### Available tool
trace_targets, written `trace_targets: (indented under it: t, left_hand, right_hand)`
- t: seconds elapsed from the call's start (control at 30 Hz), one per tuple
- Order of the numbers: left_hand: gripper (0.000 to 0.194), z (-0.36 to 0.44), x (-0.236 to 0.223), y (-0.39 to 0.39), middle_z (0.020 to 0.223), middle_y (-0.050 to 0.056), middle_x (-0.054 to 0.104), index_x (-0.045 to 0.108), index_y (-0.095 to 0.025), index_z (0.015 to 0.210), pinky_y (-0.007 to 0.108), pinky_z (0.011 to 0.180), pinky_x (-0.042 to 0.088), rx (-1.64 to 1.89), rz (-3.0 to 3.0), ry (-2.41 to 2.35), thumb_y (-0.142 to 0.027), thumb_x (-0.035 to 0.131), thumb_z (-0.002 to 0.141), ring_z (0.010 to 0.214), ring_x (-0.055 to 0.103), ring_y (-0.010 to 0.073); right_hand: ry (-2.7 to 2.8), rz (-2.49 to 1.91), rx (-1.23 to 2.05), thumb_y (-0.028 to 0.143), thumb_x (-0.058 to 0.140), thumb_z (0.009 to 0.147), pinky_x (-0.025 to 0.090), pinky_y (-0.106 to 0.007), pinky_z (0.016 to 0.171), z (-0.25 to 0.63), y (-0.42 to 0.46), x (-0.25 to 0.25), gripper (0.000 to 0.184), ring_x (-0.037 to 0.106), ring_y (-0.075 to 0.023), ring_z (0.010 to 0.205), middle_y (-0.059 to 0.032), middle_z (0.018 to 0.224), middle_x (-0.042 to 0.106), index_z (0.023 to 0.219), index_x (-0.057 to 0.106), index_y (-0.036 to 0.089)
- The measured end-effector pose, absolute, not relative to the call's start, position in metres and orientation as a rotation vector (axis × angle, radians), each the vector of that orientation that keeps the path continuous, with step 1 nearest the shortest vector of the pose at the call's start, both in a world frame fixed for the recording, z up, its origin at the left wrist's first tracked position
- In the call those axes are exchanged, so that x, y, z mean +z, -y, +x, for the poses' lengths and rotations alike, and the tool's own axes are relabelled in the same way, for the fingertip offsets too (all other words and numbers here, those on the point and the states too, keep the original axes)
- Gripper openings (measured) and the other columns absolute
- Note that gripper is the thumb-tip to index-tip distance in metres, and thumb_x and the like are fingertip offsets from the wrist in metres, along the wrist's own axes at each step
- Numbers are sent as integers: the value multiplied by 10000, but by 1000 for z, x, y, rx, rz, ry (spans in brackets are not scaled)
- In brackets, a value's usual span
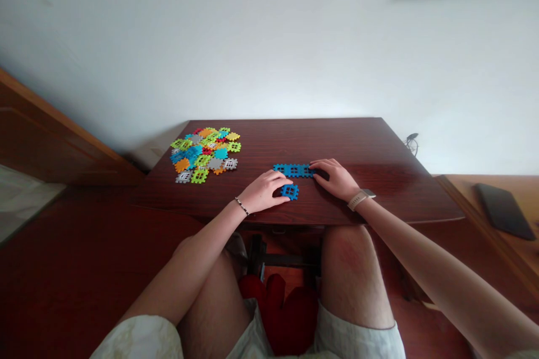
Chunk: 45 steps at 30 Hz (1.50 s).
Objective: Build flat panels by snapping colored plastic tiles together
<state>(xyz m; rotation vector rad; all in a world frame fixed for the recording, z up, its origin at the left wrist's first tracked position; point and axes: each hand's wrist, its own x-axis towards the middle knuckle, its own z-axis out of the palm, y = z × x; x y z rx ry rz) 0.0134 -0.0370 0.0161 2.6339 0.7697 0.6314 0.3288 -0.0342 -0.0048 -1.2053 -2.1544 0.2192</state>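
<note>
Low on the desk (pixel 320 140), near the centre of the frame, a blue plastic waffle tile (pixel 291 193) sits against the left hand (pixel 263 192), its fingers together at the tile's edge, though whether clamped I cannot tell. The right hand (pixel 334 178) rests its fingers together on a joined blue tile strip (pixel 290 170), hiding that strip's right end. Both pieces look light and stiff, best pinched by their notched edges. A multicoloured tile pile (pixel 206 152) lies further left.
</note>
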Motion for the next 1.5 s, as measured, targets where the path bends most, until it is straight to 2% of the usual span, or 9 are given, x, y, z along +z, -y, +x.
trace_targets:
  t: [0.2, 0.37, 0.57, 1.07, 1.37, 1.5]
  left_hand:
    - [387, 28, 7, 32, 1289, 96, 690, 689, -257, 1324, 508, 1148, 543, 730, 2654, -885, -357, 807, 969, 1247, 645, 305]
    - [334, 37, 2, 29, 1251, 90, 690, 689, -242, 1284, 495, 1148, 542, 763, 2673, -910, -342, 791, 982, 1224, 638, 301]
    - [469, 42, 1, 28, 1314, 103, 678, 648, -239, 1350, 518, 1152, 527, 766, 2681, -967, -403, 828, 950, 1250, 619, 321]
    - [542, 40, 2, 26, 1163, 81, 731, 645, -206, 1363, 476, 1085, 532, 771, 2554, -998, -338, 890, 898, 1138, 633, 298]
    - [585, 35, 6, 29, 1168, 88, 720, 625, -214, 1368, 485, 1072, 523, 745, 2564, -980, -389, 902, 883, 1131, 630, 311]
    - [618, 31, 9, 29, 1188, 80, 727, 594, -222, 1410, 487, 1084, 513, 715, 2574, -949, -327, 897, 881, 1139, 642, 307]
  right_hand:
    - [2145, -1198, 236, 255, 640, 982, 541, -597, 1110, 328, 35, -4, 265, 701, -338, 1200, -80, 1309, 780, 1217, 758, 288]
    - [2144, -1197, 242, 259, 643, 983, 534, -591, 1119, 329, 34, -5, 264, 699, -340, 1211, -87, 1309, 780, 1217, 762, 280]
    - [2150, -1183, 231, 241, 644, 983, 532, -595, 1115, 330, 33, -7, 263, 700, -341, 1211, -96, 1313, 780, 1220, 756, 264]
    - [2144, -1175, 225, 233, 654, 978, 542, -599, 1099, 329, 34, -7, 256, 704, -344, 1187, -94, 1302, 783, 1213, 750, 269]
    - [2146, -1178, 215, 226, 655, 977, 541, -598, 1100, 329, 34, -6, 248, 702, -341, 1185, -91, 1297, 784, 1204, 746, 267]
    - [2152, -1182, 216, 227, 653, 982, 542, -591, 1104, 329, 34, -7, 247, 699, -339, 1195, -90, 1305, 783, 1208, 745, 264]
